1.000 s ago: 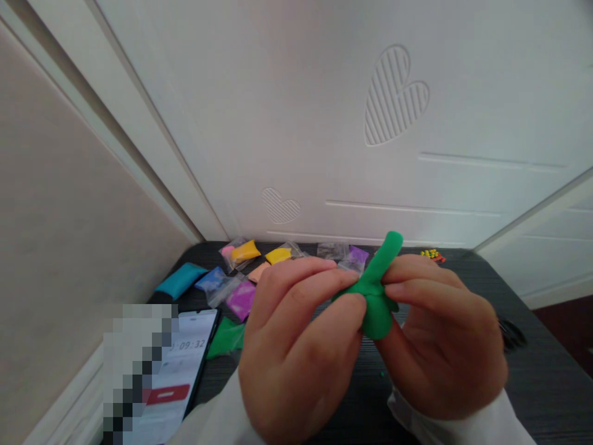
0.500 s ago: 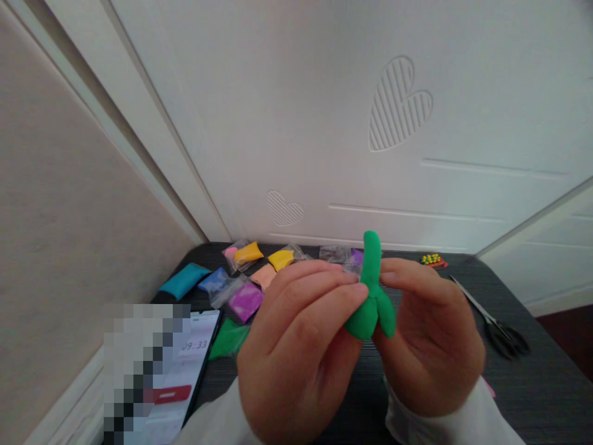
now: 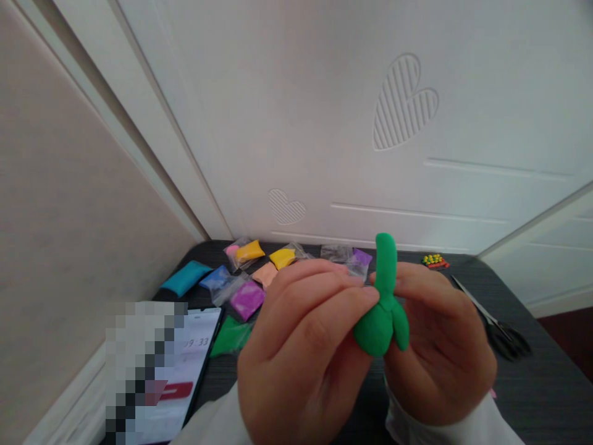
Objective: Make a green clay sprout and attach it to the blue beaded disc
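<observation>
We held both hands up in front of us above the worktop (image 3: 532, 395), the left hand (image 3: 310, 346) turned so that its back faced us and the right hand (image 3: 440, 346) curled inward opposite it, with white sleeves at both wrists. Between the two sets of fingers stood the green clay piece (image 3: 377, 330), its stalk upright and rising above our fingertips, its round lobe hanging below the left index fingertip and its narrower lobe drooping on the side nearer our right palm. Our left fingers were bent and nearly closed, pinching the piece where stalk and round lobe met, with the thumb mostly hidden behind. Our right fingers were closed more loosely around it: the index finger reached behind the stalk and the thumb ran up behind the lower part, though the lobes hid just where it pressed. Beyond the left fingers lay the yellow packet (image 3: 282, 258), the peach packet (image 3: 265, 275) and the magenta packet (image 3: 248, 300), with the green packet (image 3: 229, 337) and the phone (image 3: 185, 358) off to their left. The purple packet (image 3: 362, 257) lay behind the stalk, and the scissors (image 3: 504, 337) rested to the right of our right fingers.
</observation>
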Motion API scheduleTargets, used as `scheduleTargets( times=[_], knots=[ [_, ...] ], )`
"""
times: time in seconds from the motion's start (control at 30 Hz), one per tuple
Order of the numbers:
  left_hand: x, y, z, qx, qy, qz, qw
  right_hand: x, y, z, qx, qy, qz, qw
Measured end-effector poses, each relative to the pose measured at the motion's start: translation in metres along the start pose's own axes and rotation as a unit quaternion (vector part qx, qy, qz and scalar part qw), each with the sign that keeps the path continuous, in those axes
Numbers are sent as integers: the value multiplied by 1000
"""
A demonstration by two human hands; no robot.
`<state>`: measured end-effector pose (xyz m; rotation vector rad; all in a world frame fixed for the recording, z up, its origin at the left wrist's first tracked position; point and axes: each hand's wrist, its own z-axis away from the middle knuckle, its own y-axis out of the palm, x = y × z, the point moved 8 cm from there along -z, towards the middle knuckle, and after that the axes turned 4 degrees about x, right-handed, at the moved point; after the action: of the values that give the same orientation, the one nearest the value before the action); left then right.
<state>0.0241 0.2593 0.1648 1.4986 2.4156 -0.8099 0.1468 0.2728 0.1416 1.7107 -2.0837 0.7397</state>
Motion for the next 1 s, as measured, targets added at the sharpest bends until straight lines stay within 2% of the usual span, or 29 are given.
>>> scheduleTargets(
  times=[0.13, 0.3, 0.53, 0.8, 1.0],
  knots=[
    [-1, 0, -1, 0, 2, -13, 1000, 0, 0, 0, 1, -2, 4, 1000],
    [1, -2, 0, -30, -13, -11, 999, -1, 0, 0, -7, 13, 13, 1000],
    [-2, -1, -1, 11, 19, -57, 998, -1, 0, 0, 10, 0, 9, 1000],
    [-2, -3, -2, -15, 8, -54, 998, -1, 0, -1, 0, 7, 3, 1000],
    [-1, -2, -2, -7, 7, -69, 998, 1, -1, -1, 1, -7, 17, 1000]
  ],
)
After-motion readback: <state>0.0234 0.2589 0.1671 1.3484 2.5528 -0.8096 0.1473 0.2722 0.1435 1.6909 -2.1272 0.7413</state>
